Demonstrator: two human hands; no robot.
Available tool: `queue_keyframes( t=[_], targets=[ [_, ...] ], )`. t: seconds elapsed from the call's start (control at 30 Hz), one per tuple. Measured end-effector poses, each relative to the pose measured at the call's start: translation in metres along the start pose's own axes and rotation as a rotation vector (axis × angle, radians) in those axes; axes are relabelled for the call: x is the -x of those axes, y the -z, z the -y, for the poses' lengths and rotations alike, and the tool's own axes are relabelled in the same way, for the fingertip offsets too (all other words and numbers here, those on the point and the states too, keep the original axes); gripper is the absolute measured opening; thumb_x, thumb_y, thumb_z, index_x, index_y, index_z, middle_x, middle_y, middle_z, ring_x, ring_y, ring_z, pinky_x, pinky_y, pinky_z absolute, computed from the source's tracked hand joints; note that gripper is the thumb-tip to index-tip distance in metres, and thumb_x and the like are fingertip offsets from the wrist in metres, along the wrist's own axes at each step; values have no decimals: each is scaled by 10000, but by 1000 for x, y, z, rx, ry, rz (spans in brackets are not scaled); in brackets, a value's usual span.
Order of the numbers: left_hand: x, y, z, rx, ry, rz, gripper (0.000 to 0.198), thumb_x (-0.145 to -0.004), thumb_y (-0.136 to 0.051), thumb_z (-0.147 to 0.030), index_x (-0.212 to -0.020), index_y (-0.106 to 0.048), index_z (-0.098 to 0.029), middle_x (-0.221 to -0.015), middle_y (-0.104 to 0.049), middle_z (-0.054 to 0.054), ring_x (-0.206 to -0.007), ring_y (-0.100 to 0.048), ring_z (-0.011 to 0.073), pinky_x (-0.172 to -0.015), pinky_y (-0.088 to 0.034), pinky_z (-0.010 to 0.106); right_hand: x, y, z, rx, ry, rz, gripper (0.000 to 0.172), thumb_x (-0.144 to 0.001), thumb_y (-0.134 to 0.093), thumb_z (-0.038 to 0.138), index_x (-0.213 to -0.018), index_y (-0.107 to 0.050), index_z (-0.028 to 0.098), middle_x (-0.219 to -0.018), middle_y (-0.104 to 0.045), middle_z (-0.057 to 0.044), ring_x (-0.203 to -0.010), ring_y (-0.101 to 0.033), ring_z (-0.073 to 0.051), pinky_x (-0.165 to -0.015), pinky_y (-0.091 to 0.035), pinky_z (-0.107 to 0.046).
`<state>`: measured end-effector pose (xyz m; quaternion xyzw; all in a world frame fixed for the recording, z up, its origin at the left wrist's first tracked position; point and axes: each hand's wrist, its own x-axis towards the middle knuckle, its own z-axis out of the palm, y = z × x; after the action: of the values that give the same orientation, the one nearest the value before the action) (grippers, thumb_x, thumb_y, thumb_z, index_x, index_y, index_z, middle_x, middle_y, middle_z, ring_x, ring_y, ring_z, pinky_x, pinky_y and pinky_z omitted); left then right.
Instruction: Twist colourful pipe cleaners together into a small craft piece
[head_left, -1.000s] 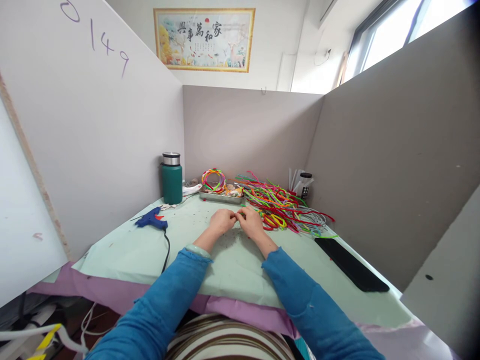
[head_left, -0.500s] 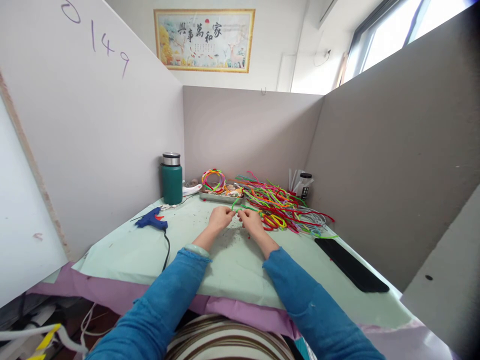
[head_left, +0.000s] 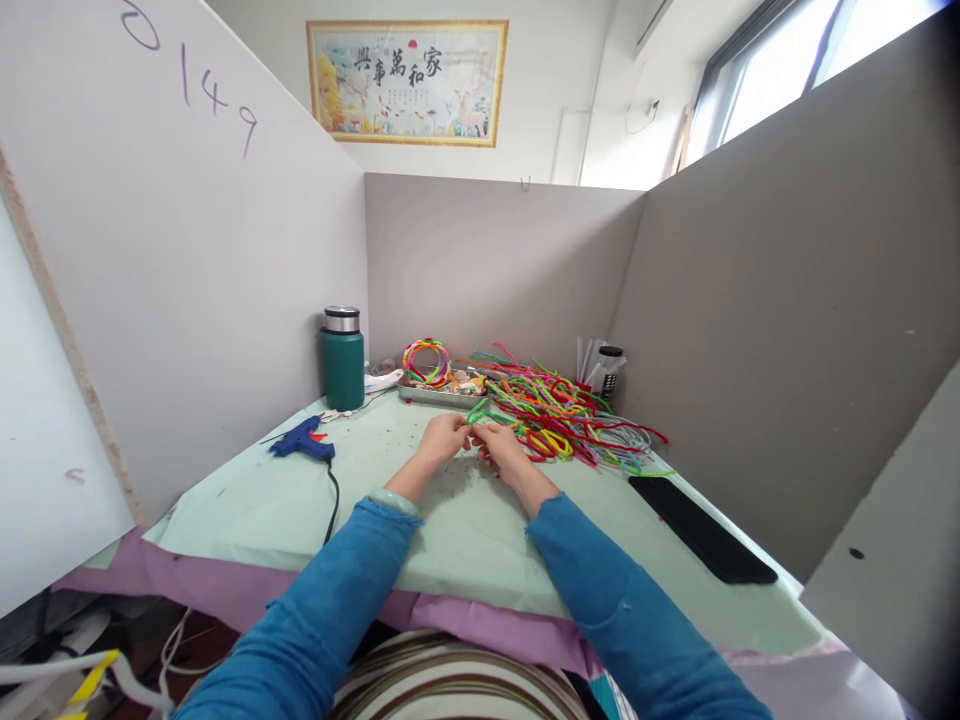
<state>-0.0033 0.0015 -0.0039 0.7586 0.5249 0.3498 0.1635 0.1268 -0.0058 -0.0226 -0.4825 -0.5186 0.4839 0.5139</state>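
Note:
My left hand (head_left: pixel 445 437) and my right hand (head_left: pixel 501 447) meet over the middle of the table, fingertips pinched close together. Between them is a green pipe cleaner (head_left: pixel 477 411), bent into a small loop that rises just above the fingers. Both hands are closed on it; the exact grip point is hidden by the fingers. Just behind my right hand lies a tangled heap of colourful pipe cleaners (head_left: pixel 559 400). Beyond my left hand, a metal tray (head_left: pixel 442 397) carries small bits and a ring of twisted, many-coloured pipe cleaners (head_left: pixel 409 362).
A blue glue gun (head_left: pixel 304 438) with a black cord lies on the left. Behind it stands a green bottle (head_left: pixel 344 368). On the right is a flat black object (head_left: pixel 701 528), and a black-lidded container (head_left: pixel 611 370) stands at the back. Grey panels (head_left: pixel 502 260) enclose the table.
My hands have drawn closer together. The green pipe cleaner, earlier with ends sticking out, now curves into a loop above the fingertips.

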Motion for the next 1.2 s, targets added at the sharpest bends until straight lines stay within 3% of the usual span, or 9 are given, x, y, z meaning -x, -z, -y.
queue_keyframes(
  t=[0.3, 0.53, 0.77, 0.93, 1.2],
  targets=[
    [0, -1, 2, -68, -55, 49, 316, -793, -382, -232, -718, -678, -148, -666, -690, 24, -615, -554, 117, -601, -379, 200, 1, -1, -2, -95, -58, 9, 213, -719, -632, 343, -681, -544, 153, -602, -553, 18, -381, -397, -33, -318, -241, -162],
    [-4, -6, 5, -39, -38, -1, 279, -790, -410, -198, -912, -653, -135, -698, -692, 36, -670, -581, 124, -653, -408, 207, -3, 0, -5, -180, -21, 103, 196, -690, -643, 303, -653, -530, 147, -538, -531, 26, -384, -382, -40, -339, -225, -165],
    [0, -2, -2, -8, -88, 26, 261, -784, -421, -229, -847, -658, -138, -709, -692, 27, -659, -581, 127, -641, -407, 212, -1, 1, -3, -212, -33, 94, 230, -663, -660, 313, -626, -495, 158, -513, -493, 42, -382, -349, -39, -337, -194, -163],
    [-1, -2, 0, -30, -107, -38, 325, -826, -358, -260, -723, -649, -158, -657, -678, 28, -663, -571, 133, -658, -393, 218, 0, -1, -4, -190, -7, 124, 275, -675, -660, 363, -610, -487, 159, -524, -497, 33, -388, -342, -37, -337, -188, -160],
    [-2, -3, 0, 8, -76, -39, 273, -818, -361, -236, -739, -612, -162, -608, -658, 14, -641, -568, 125, -626, -375, 214, -7, 1, -9, -320, -32, 189, 292, -636, -708, 365, -670, -506, 158, -520, -471, 54, -395, -347, -37, -346, -199, -159]
  ],
)
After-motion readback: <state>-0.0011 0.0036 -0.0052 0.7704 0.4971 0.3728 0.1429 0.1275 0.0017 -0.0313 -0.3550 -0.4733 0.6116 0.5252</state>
